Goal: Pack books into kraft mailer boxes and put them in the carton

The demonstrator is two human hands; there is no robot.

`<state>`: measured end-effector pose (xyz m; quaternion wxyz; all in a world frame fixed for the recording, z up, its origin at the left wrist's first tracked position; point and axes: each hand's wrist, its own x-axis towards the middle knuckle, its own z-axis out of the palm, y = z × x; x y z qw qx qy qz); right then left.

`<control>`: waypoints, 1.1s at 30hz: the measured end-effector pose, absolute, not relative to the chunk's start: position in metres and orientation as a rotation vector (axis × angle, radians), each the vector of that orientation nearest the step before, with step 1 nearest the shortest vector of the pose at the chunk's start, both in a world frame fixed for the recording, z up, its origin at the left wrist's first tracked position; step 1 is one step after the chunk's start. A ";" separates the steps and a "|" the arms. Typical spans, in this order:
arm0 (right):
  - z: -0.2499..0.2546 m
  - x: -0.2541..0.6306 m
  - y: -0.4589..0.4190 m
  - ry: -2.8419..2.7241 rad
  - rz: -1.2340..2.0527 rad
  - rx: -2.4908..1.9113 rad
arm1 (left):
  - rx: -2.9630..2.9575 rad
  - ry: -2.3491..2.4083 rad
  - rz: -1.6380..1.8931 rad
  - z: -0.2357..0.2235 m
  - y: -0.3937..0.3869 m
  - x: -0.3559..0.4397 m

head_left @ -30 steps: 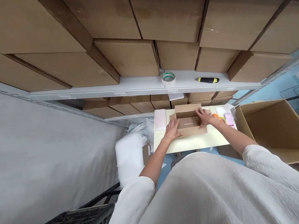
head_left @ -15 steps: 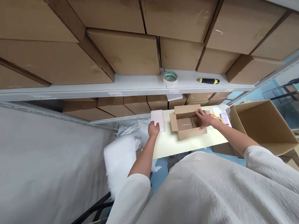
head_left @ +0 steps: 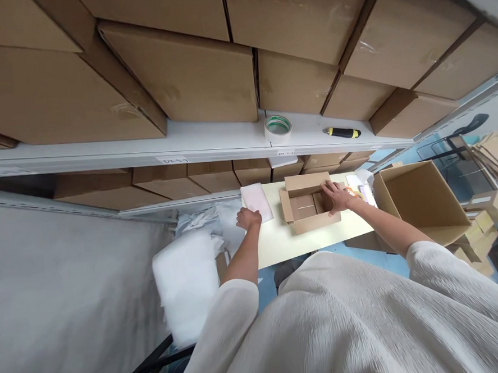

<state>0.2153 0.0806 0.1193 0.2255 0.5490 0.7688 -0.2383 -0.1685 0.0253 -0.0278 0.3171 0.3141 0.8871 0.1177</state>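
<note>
On the pale yellow tabletop point(head_left: 273, 247) stands a small cardboard box point(head_left: 314, 226) with its flaps folded out. My right hand point(head_left: 337, 197) grips the box's right end, fingers reaching inside and thumb on the near side. Left of the box lies a flat, pale pink packet point(head_left: 256, 200), turned at an angle. My left hand point(head_left: 248, 217) is closed on its near edge; some fingertips are hidden. Just right of my right hand are an orange-and-yellow item point(head_left: 354, 192) and small papers, partly covered by my wrist.
A tape roll point(head_left: 278, 128) and a black-and-yellow cutter point(head_left: 342, 132) lie on the shelf point(head_left: 224, 134) ahead, below stacked cartons point(head_left: 208, 76). A large open carton point(head_left: 422, 198) stands right of the table. White foam sheeting point(head_left: 187, 286) hangs at the left.
The pink packet has turned, its near end swinging right, with my left hand now closed on that edge. My right hand stays on the box. The whole view has shifted slightly.
</note>
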 end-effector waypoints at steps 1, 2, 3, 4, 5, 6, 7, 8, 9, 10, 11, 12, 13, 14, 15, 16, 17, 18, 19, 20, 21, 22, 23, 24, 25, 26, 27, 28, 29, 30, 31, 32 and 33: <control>0.119 0.215 0.081 2.117 -0.652 1.510 | 0.829 2.336 0.311 -0.028 0.026 -0.168; 0.119 0.215 0.081 2.114 -0.650 1.508 | 0.835 2.336 0.315 -0.028 0.026 -0.168; 0.119 0.215 0.081 2.111 -0.647 1.507 | 0.844 2.334 0.323 -0.028 0.026 -0.167; 0.118 0.216 0.081 2.109 -0.640 1.505 | 0.858 2.327 0.333 -0.028 0.026 -0.167; 0.117 0.216 0.081 2.110 -0.630 1.500 | 0.875 2.314 0.341 -0.028 0.026 -0.167; 0.116 0.217 0.082 2.112 -0.620 1.493 | 0.891 2.298 0.344 -0.029 0.026 -0.166; 0.115 0.217 0.082 2.113 -0.609 1.486 | 0.904 2.281 0.343 -0.029 0.026 -0.165; 0.114 0.218 0.082 2.114 -0.602 1.481 | 0.909 2.268 0.337 -0.030 0.026 -0.164; 0.113 0.219 0.082 2.115 -0.598 1.479 | 0.903 2.263 0.326 -0.031 0.027 -0.163; 0.111 0.219 0.082 2.114 -0.598 1.477 | 0.886 2.268 0.310 -0.032 0.028 -0.163; 0.110 0.220 0.083 2.112 -0.598 1.476 | 0.865 2.280 0.293 -0.033 0.029 -0.162; 0.109 0.221 0.083 2.109 -0.597 1.474 | 0.846 2.292 0.277 -0.033 0.031 -0.161; 0.109 0.221 0.083 2.106 -0.596 1.472 | 0.829 2.298 0.265 -0.034 0.033 -0.161; 0.108 0.221 0.083 2.105 -0.594 1.467 | 0.816 2.297 0.261 -0.035 0.034 -0.161; 0.108 0.222 0.084 2.105 -0.592 1.463 | 0.804 2.288 0.269 -0.036 0.035 -0.162; 0.108 0.222 0.084 2.107 -0.591 1.460 | 0.789 2.274 0.291 -0.038 0.036 -0.163; 0.108 0.222 0.084 2.110 -0.592 1.458 | 0.766 2.258 0.320 -0.039 0.036 -0.164; 0.108 0.223 0.084 2.116 -0.594 1.456 | 0.734 2.245 0.354 -0.041 0.036 -0.166; 0.108 0.223 0.084 2.122 -0.598 1.455 | 0.696 2.231 0.389 -0.043 0.036 -0.168; 0.107 0.223 0.085 2.129 -0.601 1.454 | 0.659 2.214 0.427 -0.044 0.036 -0.171; 0.107 0.224 0.085 2.135 -0.603 1.453 | 0.627 2.192 0.461 -0.045 0.036 -0.173; 0.107 0.224 0.085 2.141 -0.605 1.451 | 0.604 2.166 0.488 -0.046 0.036 -0.175; 0.106 0.224 0.085 2.146 -0.607 1.450 | 0.585 2.140 0.508 -0.045 0.036 -0.176; 0.105 0.225 0.085 2.152 -0.609 1.451 | 0.571 2.120 0.520 -0.044 0.036 -0.177; 0.104 0.225 0.085 2.159 -0.611 1.453 | 0.559 2.108 0.522 -0.042 0.036 -0.178; 0.103 0.226 0.085 2.167 -0.613 1.455 | 0.544 2.106 0.518 -0.040 0.035 -0.177; 0.102 0.226 0.085 2.175 -0.615 1.456 | 0.531 2.110 0.519 -0.038 0.034 -0.177; 0.100 0.226 0.086 2.181 -0.616 1.456 | 0.526 2.116 0.533 -0.035 0.033 -0.177; 0.099 0.226 0.086 2.183 -0.617 1.457 | 0.533 2.123 0.561 -0.032 0.030 -0.177; 0.097 0.226 0.087 2.184 -0.618 1.458 | 0.553 2.128 0.606 -0.028 0.028 -0.177; 0.096 0.226 0.088 2.183 -0.621 1.459 | 0.591 2.129 0.667 -0.024 0.025 -0.179; 0.094 0.226 0.089 2.183 -0.627 1.460 | 0.664 2.118 0.744 -0.019 0.022 -0.181; 0.093 0.226 0.090 2.186 -0.637 1.460 | 0.753 2.095 0.830 -0.013 0.019 -0.184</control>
